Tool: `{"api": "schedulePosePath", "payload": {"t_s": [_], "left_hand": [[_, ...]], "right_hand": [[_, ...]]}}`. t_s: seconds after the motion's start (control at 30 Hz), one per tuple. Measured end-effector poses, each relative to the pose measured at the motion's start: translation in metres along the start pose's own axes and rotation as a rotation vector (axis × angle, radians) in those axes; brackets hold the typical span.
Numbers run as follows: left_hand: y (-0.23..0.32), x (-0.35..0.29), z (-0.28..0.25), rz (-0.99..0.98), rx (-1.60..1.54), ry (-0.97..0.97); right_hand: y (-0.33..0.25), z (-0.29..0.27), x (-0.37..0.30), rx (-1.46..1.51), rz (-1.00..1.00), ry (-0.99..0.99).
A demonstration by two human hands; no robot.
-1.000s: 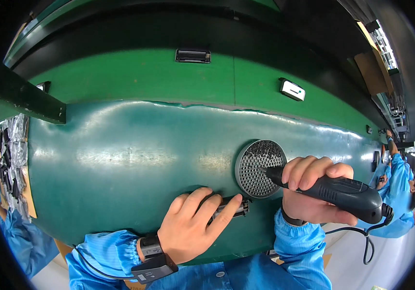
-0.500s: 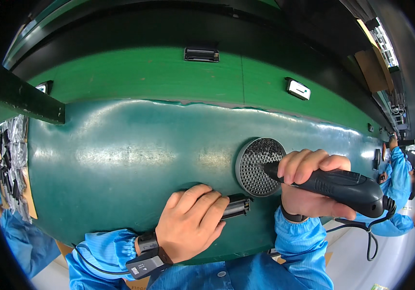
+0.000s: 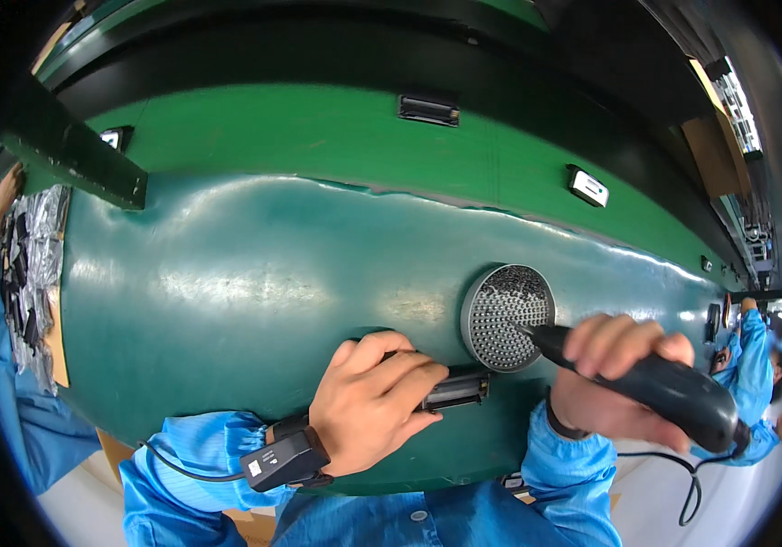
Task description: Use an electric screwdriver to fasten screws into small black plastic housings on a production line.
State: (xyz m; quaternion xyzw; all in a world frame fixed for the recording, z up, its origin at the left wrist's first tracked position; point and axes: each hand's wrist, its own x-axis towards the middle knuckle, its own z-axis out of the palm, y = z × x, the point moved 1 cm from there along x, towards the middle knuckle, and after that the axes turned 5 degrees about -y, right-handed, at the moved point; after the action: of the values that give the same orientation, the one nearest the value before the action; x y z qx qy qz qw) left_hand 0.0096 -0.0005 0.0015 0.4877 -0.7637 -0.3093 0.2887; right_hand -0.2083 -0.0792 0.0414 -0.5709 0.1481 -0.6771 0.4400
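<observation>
My right hand (image 3: 614,374) is closed around a black electric screwdriver (image 3: 683,401) with a coiled cord. Its narrow bit points left, over a round grey dish (image 3: 473,345) with a grid of small studs or holes. Small dark screws (image 3: 517,281) are heaped on the dish's far side. Whether a screw sits on the bit is too small to tell. On the bench, my left hand (image 3: 375,406) is wrapped over a black rectangular housing (image 3: 459,390), whose right end shows a hollow, ribbed inside. The fingers hide its left part.
Beyond the dark green bench mat (image 3: 227,365) runs a bright green strip (image 3: 309,128) bearing a black housing (image 3: 428,109) and a white-topped device (image 3: 588,186). A dark post (image 3: 77,159) stands far left, near bagged parts (image 3: 37,273). Co-workers' blue sleeves (image 3: 751,337) show at both sides.
The whole view has shifted slightly. My right hand and the screwdriver have moved a little right and nearer me, blurred. My left hand still holds the housing. A co-worker's hand has appeared at far left.
</observation>
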Motion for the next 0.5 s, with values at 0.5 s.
{"api": "schedulePosePath", "payload": {"t_s": [0.5], "left_hand": [[-0.005,0.001,0.000,0.000,-0.067,0.001]], "right_hand": [[-0.005,0.055,-0.039,0.050,0.012,-0.221]]}}
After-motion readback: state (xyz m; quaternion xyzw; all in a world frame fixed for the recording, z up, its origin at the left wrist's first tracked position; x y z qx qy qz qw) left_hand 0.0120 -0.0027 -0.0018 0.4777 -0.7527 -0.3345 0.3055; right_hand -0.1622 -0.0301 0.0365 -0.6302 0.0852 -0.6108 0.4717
